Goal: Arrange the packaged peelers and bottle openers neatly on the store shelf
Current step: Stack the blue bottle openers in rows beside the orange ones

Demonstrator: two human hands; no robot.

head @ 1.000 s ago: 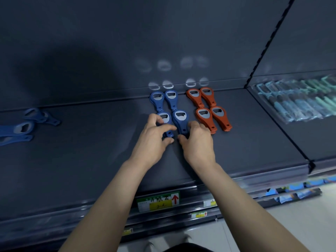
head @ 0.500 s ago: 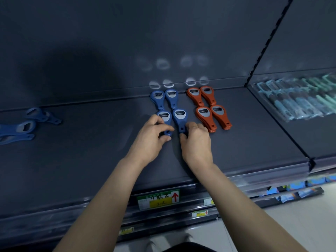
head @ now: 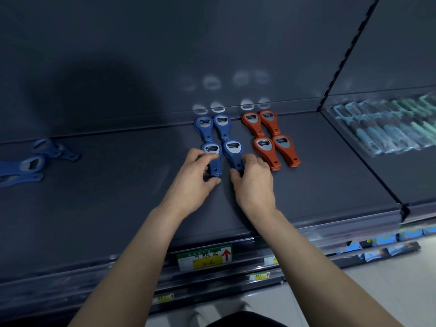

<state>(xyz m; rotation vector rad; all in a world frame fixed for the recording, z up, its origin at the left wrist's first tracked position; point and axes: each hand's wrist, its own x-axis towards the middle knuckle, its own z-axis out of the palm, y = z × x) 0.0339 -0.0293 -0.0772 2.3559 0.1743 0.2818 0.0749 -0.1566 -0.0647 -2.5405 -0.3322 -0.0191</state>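
Head view: two blue plastic bottle openers with grey metal mouths form the front row of a small block on the dark grey store shelf (head: 118, 197), and both are in hand. The left hand (head: 191, 182) curls round the handle of the front-left blue opener (head: 213, 159), with the index finger by its head and the thumb at its tail end. The right hand (head: 254, 182) pinches the handle of the front-right blue opener (head: 233, 152) between thumb and bent fingers.

Each opener lies directly ahead of the hand that holds it. Its long axis runs front to back, head away from the person and handle toward the wrist. The front-right one looks slightly skewed, with its handle drifting right. Squaring it probably calls for a small twist from the right hand, the nearer one.

Behind them, two more blue openers (head: 204, 125) lie at the shelf's back edge. Just beside the block, to the right, four orange plastic bottle openers (head: 265, 152) lie in a matching two-by-two block. Well apart on the left, loose blue openers (head: 28, 165) lie at odd angles, not yet sorted. Clear-packaged teal and green peelers (head: 387, 131) lie on the neighbouring section at right.
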